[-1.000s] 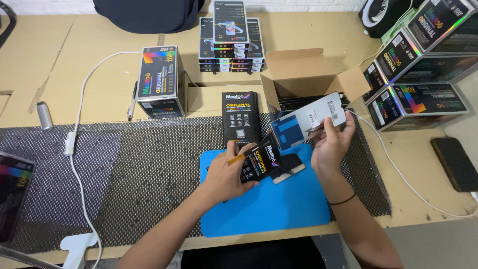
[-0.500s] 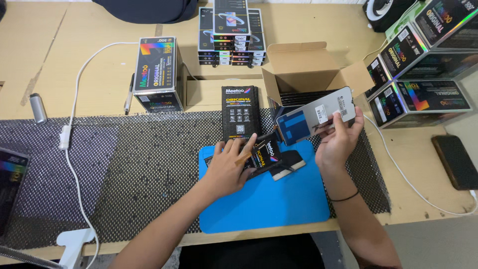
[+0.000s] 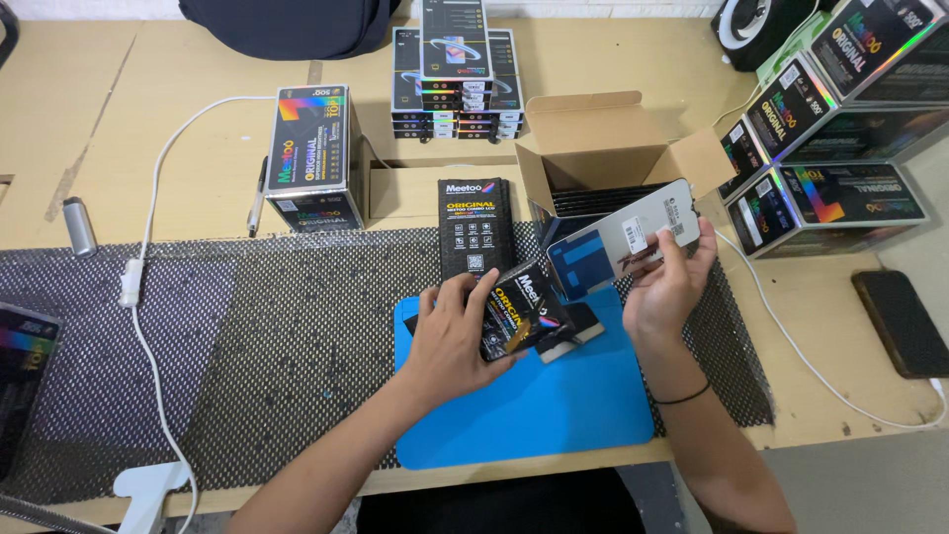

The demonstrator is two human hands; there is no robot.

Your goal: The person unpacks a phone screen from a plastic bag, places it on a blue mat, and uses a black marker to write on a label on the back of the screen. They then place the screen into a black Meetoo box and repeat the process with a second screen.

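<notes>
Phone screen panel [image 3: 623, 240], grey-backed with a blue film patch, sits tilted in the right hand [image 3: 670, 282], above the far edge of the blue work mat [image 3: 554, 405]; its lower long edge is pinched between thumb and fingers [image 3: 664, 245], which are clamped on it near the right end, the rest jutting left past them; the left hand [image 3: 457, 336] grips a small black product box [image 3: 522, 310] just below the panel, fingers wrapped over its near end, thumb on top; box and panel look close, though I cannot tell if they touch; an open cardboard box [image 3: 593, 143] stands just behind; a flat black packet [image 3: 474, 225] lies on the mesh mat [image 3: 247, 336].
</notes>
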